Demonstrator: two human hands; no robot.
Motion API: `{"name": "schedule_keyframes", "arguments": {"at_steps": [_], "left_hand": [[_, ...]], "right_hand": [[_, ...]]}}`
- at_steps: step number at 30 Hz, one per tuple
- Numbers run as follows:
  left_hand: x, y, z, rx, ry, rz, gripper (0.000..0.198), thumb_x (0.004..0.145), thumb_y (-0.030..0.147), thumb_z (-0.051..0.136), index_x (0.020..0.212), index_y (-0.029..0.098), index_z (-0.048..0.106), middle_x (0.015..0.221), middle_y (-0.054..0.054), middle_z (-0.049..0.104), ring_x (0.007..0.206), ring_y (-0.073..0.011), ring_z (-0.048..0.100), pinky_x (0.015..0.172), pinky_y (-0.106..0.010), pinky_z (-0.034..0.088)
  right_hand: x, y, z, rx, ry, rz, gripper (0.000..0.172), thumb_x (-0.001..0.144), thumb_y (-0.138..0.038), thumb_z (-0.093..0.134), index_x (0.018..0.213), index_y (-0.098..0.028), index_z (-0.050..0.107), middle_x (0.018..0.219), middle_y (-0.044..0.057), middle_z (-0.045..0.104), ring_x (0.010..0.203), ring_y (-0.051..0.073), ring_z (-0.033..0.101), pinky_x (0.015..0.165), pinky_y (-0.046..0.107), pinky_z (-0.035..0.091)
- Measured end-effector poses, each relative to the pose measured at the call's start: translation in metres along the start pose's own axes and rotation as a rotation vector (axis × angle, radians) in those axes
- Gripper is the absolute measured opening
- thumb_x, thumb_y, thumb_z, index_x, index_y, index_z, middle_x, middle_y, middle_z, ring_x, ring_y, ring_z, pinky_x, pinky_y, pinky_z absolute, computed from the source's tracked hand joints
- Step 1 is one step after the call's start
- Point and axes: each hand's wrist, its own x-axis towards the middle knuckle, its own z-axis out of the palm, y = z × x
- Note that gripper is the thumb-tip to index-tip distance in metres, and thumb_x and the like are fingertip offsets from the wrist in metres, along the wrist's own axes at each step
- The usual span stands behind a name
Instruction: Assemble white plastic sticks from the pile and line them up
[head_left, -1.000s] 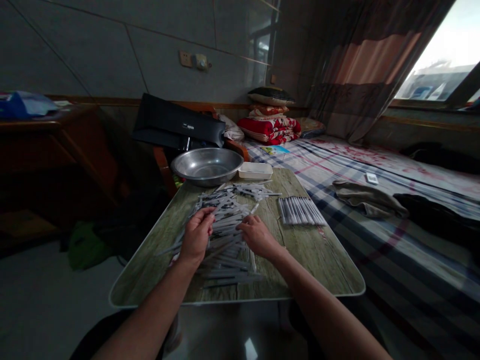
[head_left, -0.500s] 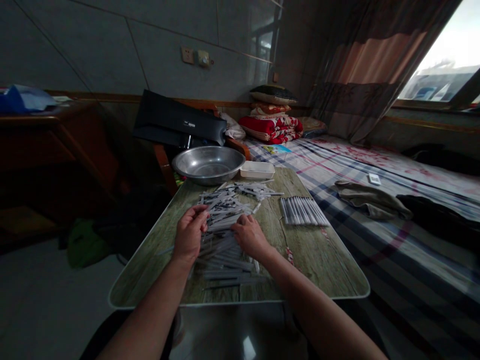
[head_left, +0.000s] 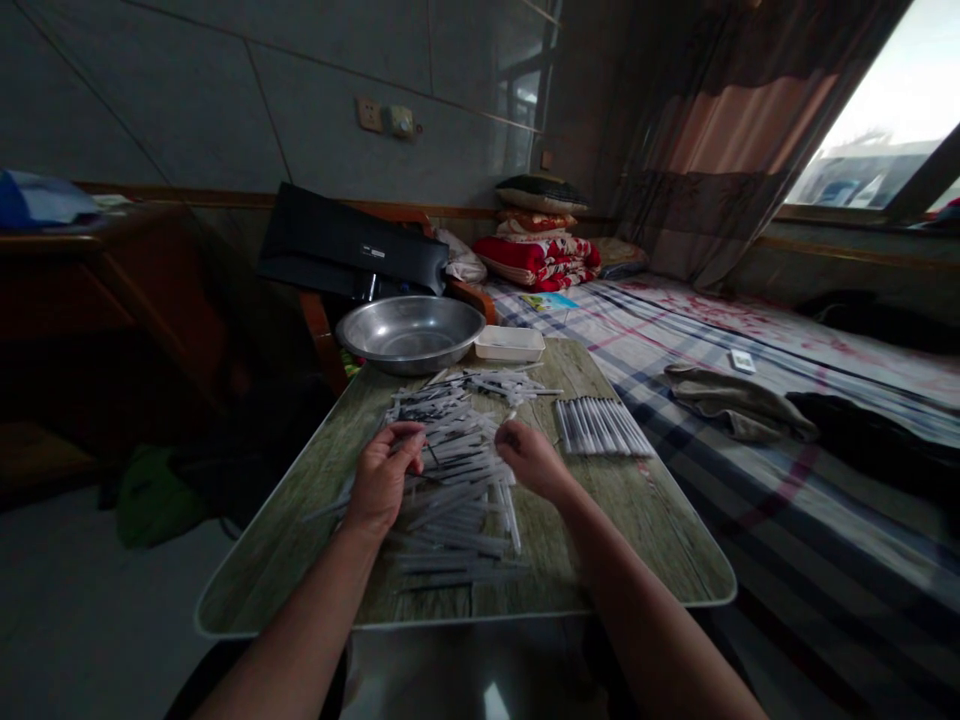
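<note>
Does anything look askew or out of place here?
Yes: the black monitor behind the steel basin tilts, its right end lower. On the table, slim tubes lie crisscrossed, unlike the neat row at right. No damage is clear.

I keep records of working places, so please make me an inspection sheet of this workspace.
Surface: wood-patterned table with pale rim.
Job's things: pale pen-like tubes in a loose pile; a neat row of similar pieces at right.
Clutter: metal basin and white tray at the far end.
Grip: left hand at the pile's left side, fingers bent; right hand at its right side, fingers curled; what either holds cannot be told.
Cables: nothing seen clearly.
Surroundings: bed at right; dark monitor behind the basin; wall socket.
</note>
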Motion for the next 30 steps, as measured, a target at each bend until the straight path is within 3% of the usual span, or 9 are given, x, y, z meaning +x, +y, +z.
{"name": "schedule_keyframes", "arguments": {"at_steps": [5, 9, 18, 30], "left_hand": [[0.000, -0.004, -0.002, 0.013, -0.022, -0.036, 0.030, 0.067, 0.031, 0.076, 0.088, 0.015, 0.064, 0.070, 0.000, 0.064, 0.054, -0.0085, 0.053, 0.051, -0.021, 0.044], [-0.001, -0.005, 0.001, 0.020, -0.025, -0.048, 0.031, 0.064, 0.032, 0.078, 0.087, 0.015, 0.065, 0.072, -0.001, 0.066, 0.057, -0.0094, 0.056, 0.052, -0.021, 0.045], [0.000, -0.004, 0.001, 0.010, -0.021, -0.032, 0.031, 0.063, 0.033, 0.078, 0.084, 0.016, 0.065, 0.070, 0.000, 0.064, 0.055, -0.0088, 0.054, 0.049, -0.020, 0.044], [-0.002, -0.008, 0.001, 0.124, -0.034, 0.001, 0.027, 0.066, 0.034, 0.075, 0.085, 0.016, 0.065, 0.062, 0.002, 0.061, 0.052, -0.0100, 0.053, 0.050, -0.021, 0.044]], "right_hand": [[0.006, 0.016, -0.016, 0.706, 0.366, 0.111, 0.008, 0.067, -0.023, 0.056, 0.074, -0.019, 0.054, 0.059, -0.006, 0.048, 0.050, 0.009, 0.042, 0.049, 0.021, 0.034], [0.005, 0.017, -0.019, 0.968, 0.450, 0.126, 0.013, 0.062, -0.023, 0.063, 0.070, -0.019, 0.053, 0.063, -0.005, 0.050, 0.053, 0.008, 0.044, 0.049, 0.021, 0.038], [-0.001, 0.018, -0.029, 1.029, 0.513, 0.139, 0.012, 0.060, -0.019, 0.060, 0.068, -0.019, 0.052, 0.058, -0.006, 0.047, 0.049, 0.007, 0.041, 0.046, 0.019, 0.033], [-0.005, 0.022, -0.032, 1.012, 0.468, 0.143, 0.011, 0.060, -0.018, 0.059, 0.067, -0.019, 0.051, 0.057, -0.006, 0.044, 0.049, 0.007, 0.039, 0.045, 0.019, 0.030]]}}
